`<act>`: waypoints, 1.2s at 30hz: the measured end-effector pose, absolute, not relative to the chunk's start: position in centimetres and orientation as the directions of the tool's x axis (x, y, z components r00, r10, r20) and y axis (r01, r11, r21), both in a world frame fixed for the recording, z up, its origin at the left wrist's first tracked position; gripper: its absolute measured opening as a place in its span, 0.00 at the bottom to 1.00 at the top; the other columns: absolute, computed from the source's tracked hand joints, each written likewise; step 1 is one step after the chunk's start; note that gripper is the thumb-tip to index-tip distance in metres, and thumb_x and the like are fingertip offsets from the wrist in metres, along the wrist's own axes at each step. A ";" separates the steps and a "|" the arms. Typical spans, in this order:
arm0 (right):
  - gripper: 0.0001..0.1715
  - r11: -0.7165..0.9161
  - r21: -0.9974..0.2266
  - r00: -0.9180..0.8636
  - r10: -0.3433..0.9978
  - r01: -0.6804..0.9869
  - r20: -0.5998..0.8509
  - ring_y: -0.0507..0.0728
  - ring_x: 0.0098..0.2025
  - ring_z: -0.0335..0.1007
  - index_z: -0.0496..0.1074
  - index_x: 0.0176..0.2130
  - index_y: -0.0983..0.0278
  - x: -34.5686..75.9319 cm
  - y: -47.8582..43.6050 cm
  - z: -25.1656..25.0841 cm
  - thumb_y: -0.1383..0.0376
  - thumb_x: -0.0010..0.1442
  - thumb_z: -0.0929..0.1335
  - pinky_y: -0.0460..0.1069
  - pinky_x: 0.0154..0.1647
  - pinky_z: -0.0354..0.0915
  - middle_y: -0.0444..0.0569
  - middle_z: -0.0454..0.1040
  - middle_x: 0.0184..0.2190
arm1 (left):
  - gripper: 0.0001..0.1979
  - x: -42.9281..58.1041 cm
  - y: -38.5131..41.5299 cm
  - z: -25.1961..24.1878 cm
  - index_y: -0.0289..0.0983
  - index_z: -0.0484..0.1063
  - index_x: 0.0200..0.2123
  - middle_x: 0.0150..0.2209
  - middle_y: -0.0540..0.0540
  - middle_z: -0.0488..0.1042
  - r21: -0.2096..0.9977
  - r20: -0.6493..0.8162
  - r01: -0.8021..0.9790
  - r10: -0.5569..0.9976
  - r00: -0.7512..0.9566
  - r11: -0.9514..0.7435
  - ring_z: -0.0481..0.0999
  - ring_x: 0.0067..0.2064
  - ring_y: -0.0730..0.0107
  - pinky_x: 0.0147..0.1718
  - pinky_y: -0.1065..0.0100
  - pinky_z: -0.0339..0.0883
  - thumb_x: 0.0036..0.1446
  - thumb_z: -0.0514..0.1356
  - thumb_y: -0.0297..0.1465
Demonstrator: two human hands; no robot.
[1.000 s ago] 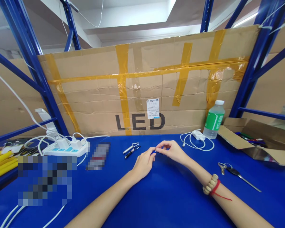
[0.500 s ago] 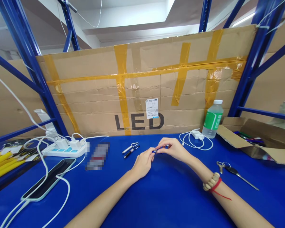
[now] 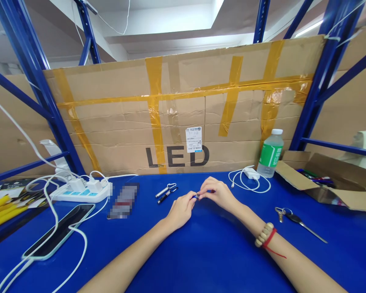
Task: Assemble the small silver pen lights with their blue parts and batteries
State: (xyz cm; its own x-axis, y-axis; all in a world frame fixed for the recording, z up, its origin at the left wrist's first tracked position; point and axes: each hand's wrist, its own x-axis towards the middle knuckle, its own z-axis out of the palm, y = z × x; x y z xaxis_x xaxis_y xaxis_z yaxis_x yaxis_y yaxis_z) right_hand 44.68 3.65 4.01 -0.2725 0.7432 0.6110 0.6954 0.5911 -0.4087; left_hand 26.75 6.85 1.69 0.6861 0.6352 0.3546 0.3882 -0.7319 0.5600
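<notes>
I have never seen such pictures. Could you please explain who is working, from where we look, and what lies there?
No machine is here: one person works bare-handed. Every picture comes from a head-worn camera looking forward and down. The left hand and right hand are close together over the blue table, pinching a tiny item, too small to identify. Near the left hand lie a silver pen-like piece and a black piece. Farther left are a phone, cables and a power strip; on the right, keys, an adapter, a bottle and an open box.
</notes>
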 end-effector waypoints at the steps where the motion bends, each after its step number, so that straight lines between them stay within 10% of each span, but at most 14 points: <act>1: 0.16 0.593 -0.404 -0.276 0.741 0.696 0.612 0.53 0.35 0.64 0.75 0.26 0.60 44.7 3.6 4.0 0.52 0.53 0.66 0.48 0.36 0.61 0.47 0.73 0.28 | 0.11 26.7 6.8 1.7 0.38 0.63 0.36 0.24 0.53 0.66 0.557 0.353 0.390 0.634 0.688 -0.733 0.65 0.26 0.75 0.26 0.74 0.55 0.60 0.42 0.30; 36: 0.07 0.541 -0.424 -0.237 0.776 0.726 0.585 0.52 0.34 0.64 0.73 0.24 0.61 44.7 3.5 4.1 0.60 0.48 0.71 0.45 0.33 0.59 0.44 0.73 0.26 | 0.07 26.7 6.9 1.6 0.38 0.63 0.35 0.28 0.52 0.70 0.609 0.431 0.310 0.633 0.643 -0.730 0.69 0.30 0.74 0.30 0.74 0.59 0.59 0.47 0.30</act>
State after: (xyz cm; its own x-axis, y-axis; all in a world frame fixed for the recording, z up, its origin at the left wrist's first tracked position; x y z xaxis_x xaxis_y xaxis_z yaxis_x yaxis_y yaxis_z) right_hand 44.71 3.50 4.07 -0.2366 0.7759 0.5848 0.7265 0.5410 -0.4238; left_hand 26.66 6.89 1.63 0.6430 0.6328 0.4314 0.3099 -0.7301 0.6090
